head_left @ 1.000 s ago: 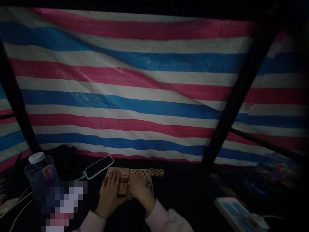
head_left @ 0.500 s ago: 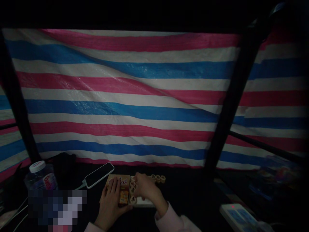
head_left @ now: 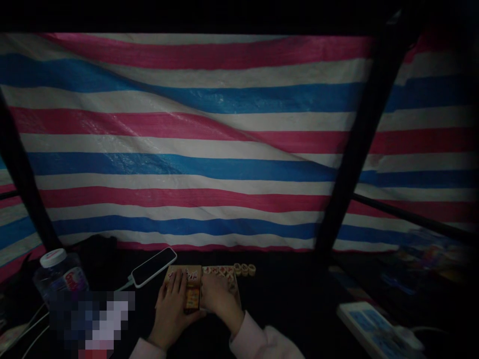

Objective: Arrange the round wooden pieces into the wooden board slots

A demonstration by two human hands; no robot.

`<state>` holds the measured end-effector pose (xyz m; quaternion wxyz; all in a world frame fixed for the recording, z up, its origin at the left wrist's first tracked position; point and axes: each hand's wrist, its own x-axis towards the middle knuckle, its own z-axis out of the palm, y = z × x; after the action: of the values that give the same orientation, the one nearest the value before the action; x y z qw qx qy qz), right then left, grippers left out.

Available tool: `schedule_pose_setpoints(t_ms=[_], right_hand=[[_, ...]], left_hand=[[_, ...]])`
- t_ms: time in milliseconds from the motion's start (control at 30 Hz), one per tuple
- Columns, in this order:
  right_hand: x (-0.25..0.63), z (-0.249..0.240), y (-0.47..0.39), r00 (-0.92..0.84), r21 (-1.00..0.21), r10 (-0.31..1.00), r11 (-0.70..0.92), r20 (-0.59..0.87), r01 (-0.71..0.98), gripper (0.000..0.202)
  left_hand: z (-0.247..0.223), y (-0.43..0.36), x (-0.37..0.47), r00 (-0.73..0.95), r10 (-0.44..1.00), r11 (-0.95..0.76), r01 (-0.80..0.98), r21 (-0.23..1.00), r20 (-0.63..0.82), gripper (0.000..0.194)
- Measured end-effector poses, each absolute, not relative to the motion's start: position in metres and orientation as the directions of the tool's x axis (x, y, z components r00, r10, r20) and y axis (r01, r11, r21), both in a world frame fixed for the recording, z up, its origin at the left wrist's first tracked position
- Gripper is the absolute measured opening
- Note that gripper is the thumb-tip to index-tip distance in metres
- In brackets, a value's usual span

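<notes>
My left hand (head_left: 172, 304) lies on the printed cardboard box lid (head_left: 192, 298), its fingers stretched flat over the top and its thumb along the near edge. Right beside the lid is an open box (head_left: 238, 300) with round wooden Chinese chess pieces (head_left: 217, 270) in rows, red characters showing at the far side. My right hand (head_left: 217, 293) is over this box, fingers curled downward into its left part. Its fingertips, and whatever they hold, are hidden behind the hand. Three more pieces (head_left: 244, 269) stand against the box's far right corner.
A white phone (head_left: 154, 268) on a cable lies beyond the lid, to the left. Farther left stands a clear plastic jar (head_left: 62, 274) with a white cap. A white power strip (head_left: 370, 326) is at the right. Striped sheeting (head_left: 187, 199) hangs behind the dark table.
My right hand has moved toward the near left part of the box, uncovering the red pieces at the far side. My left hand stays on the lid. The view has shifted slightly.
</notes>
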<state>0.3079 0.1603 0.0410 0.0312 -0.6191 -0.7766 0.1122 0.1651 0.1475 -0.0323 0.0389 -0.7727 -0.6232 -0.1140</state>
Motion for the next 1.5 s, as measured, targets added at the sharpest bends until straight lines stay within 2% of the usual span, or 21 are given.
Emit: schedule_pose_setpoints(t_ms=[233,300,400,500,633,667,800,1067,1267,1400,1500], right_hand=[[0.306,0.051,0.16,-0.226,-0.181,0.965,0.2,-0.134,0.963,0.048],[0.312,0.062,0.159,-0.245,-0.231,0.959,0.209,-0.141,0.95,0.052],[0.336,0.081,0.163,-0.261,-0.35,0.947,0.183,-0.188,0.918,0.047],[0.376,0.091,0.177,-0.137,-0.384,0.978,0.067,-0.158,0.921,0.033],[0.437,0.084,0.2,0.057,-0.39,0.969,-0.149,-0.239,0.908,0.011],[0.45,0.08,0.205,0.089,-0.417,0.972,-0.174,-0.216,0.892,0.009],[0.488,0.064,0.217,0.218,-0.39,0.952,-0.288,-0.213,0.875,0.006],[0.494,0.03,0.227,0.178,-0.462,0.948,-0.286,-0.264,0.84,0.022],[0.487,0.027,0.226,0.155,-0.489,0.953,-0.268,-0.259,0.83,0.029],[0.483,0.028,0.225,0.146,-0.484,0.95,-0.269,-0.277,0.833,0.031],[0.483,0.029,0.223,0.152,-0.436,0.949,-0.265,-0.277,0.86,0.034]], left_hand=[[-0.032,0.148,0.165,0.195,0.954,-0.217,0.973,0.075,0.226,0.102],[-0.032,0.148,0.165,0.198,0.953,-0.219,0.973,0.068,0.229,0.103],[-0.032,0.148,0.165,0.194,0.954,-0.215,0.974,0.072,0.23,0.103],[-0.032,0.148,0.165,0.186,0.957,-0.209,0.974,0.083,0.22,0.104],[-0.033,0.149,0.165,0.177,0.96,-0.199,0.976,0.083,0.218,0.107],[-0.033,0.149,0.165,0.177,0.959,-0.198,0.977,0.082,0.22,0.107],[-0.034,0.148,0.165,0.184,0.959,-0.206,0.975,0.085,0.214,0.108],[-0.034,0.148,0.164,0.177,0.958,-0.204,0.974,0.099,0.227,0.105],[-0.035,0.148,0.163,0.188,0.953,-0.213,0.973,0.083,0.239,0.107],[-0.033,0.148,0.164,0.179,0.958,-0.203,0.975,0.087,0.225,0.107],[-0.032,0.147,0.164,0.182,0.957,-0.205,0.975,0.084,0.226,0.106]])
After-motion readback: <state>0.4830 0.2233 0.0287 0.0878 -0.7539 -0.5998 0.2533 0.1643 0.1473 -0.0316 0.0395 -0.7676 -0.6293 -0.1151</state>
